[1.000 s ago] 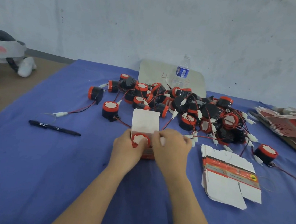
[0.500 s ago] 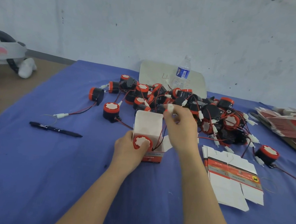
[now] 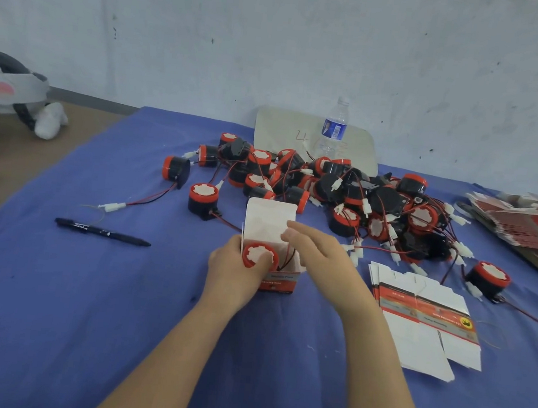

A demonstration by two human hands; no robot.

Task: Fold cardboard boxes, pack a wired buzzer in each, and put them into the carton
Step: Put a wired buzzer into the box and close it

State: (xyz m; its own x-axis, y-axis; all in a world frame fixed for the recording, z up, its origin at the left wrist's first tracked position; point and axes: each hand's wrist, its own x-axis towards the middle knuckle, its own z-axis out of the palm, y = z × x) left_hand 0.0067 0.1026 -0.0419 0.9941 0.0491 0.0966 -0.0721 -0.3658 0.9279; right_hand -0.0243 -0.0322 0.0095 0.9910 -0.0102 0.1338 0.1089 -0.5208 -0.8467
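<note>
A small red-and-white cardboard box [image 3: 278,279] stands upright on the blue cloth, its white lid flap [image 3: 267,218] raised. A red-topped black buzzer [image 3: 259,255] sits in its open mouth with its red and black wires trailing inside. My left hand [image 3: 232,271] grips the box's left side, thumb on the buzzer's top. My right hand [image 3: 317,253] hovers over the box's right side with fingers curled by the lid flap; what they pinch is hidden. A pile of wired buzzers [image 3: 335,194] lies behind.
Flat box blanks [image 3: 422,316] lie right of the box; a larger stack of blanks [image 3: 524,224] is at the far right. A black pen [image 3: 102,231] lies left. A water bottle [image 3: 333,129] stands before a pale board [image 3: 360,143]. A lone buzzer [image 3: 489,278] sits right.
My right hand, raised over the pile half a second ago with the wire's white plug, has come back down to the box's opening. The left hand and box stay put.
</note>
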